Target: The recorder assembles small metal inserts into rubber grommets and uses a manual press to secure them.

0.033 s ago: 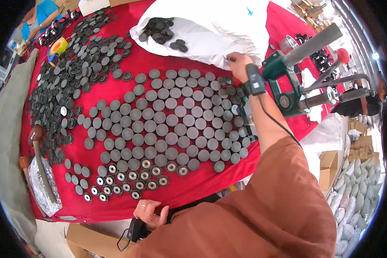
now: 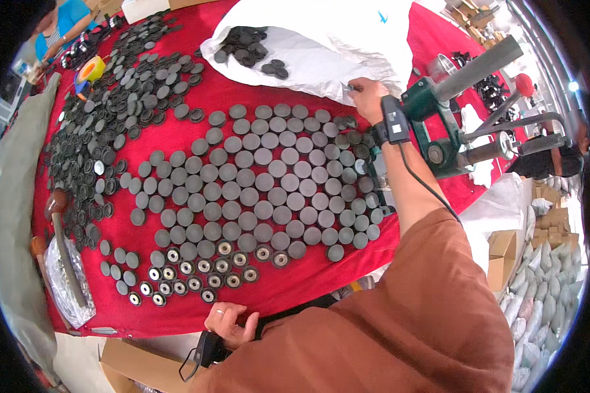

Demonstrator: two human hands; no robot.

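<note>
My right hand (image 2: 368, 98) reaches to the near edge of a white sack (image 2: 328, 62), its fingers pinched on a small piece that is mostly hidden. Dark round caps (image 2: 244, 55) lie in the sack's mouth. My left hand (image 2: 232, 323) rests at the table's front edge, loosely curled with the thumb apart and nothing seen in it. Just beyond it sit several dark round pieces with metal ring centres (image 2: 233, 280). Many flat grey caps (image 2: 277, 168) cover the middle of the red cloth, laid side by side. Right of my right wrist stands a green hand press (image 2: 432, 124).
A loose heap of dark caps (image 2: 134, 101) spreads along the left side. Hammers (image 2: 65, 249) lie on a clear plastic bag (image 2: 77, 298) at the left edge. Yellow tape (image 2: 92, 69) sits far left, near another person (image 2: 65, 29). Cartons (image 2: 502, 252) stand at right.
The view has shifted very slightly. My right hand has moved a little at the sack's edge, and the piece at its fingertips shows a paler glint. My left hand has not moved.
</note>
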